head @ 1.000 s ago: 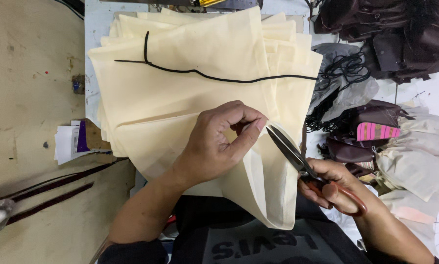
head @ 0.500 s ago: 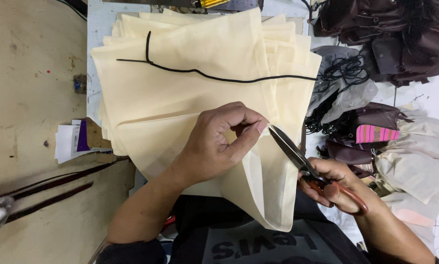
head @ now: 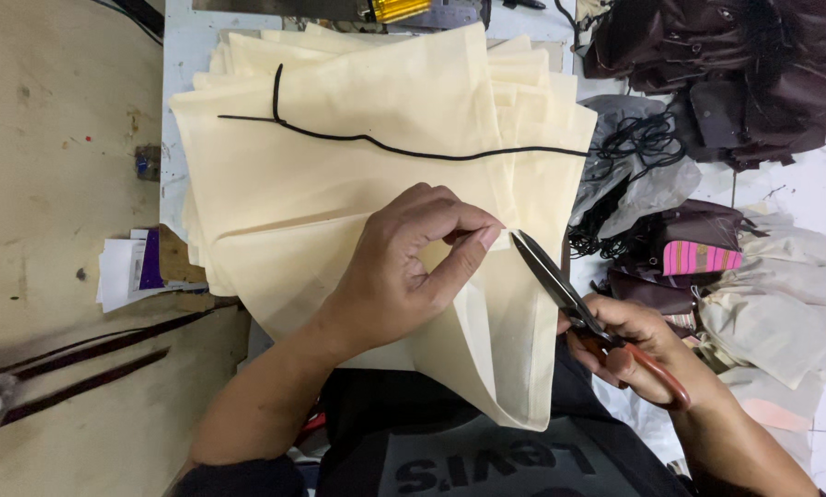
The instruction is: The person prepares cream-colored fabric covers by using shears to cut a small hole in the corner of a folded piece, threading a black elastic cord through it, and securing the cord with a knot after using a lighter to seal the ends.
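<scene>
While the left hand (head: 404, 267) is pinching a fold of the top cream cloth bag (head: 339, 198) between thumb and curled fingers, the right hand (head: 634, 350) is gripping a pair of scissors (head: 569, 299) by their reddish-brown handles. The scissors' dark blades are pointing up and to the left, their tips sitting just beside the left thumb and touching, or nearly touching, the pinched edge of the fabric; whether the blades are parted is hard to tell. The bag being worked on is lying on top of a stack of similar cream bags (head: 532, 92) that is spreading across the white table (head: 178, 55), with its near corner hanging over the edge toward the person's dark shirt (head: 450, 451). A black drawstring cord (head: 404, 147) is running across the upper part of the top bag, looping up near its left end. To the right of the stack, a tangle of black cords (head: 638, 147) is resting on grey plastic, dark brown pouches (head: 735, 64) are piling up at the top right, and a pouch with a pink woven panel (head: 703, 258) is lying near pale cloth bags (head: 772, 304). Left of the table, some papers (head: 132, 271) are sitting by the tan floor (head: 54, 166).
</scene>
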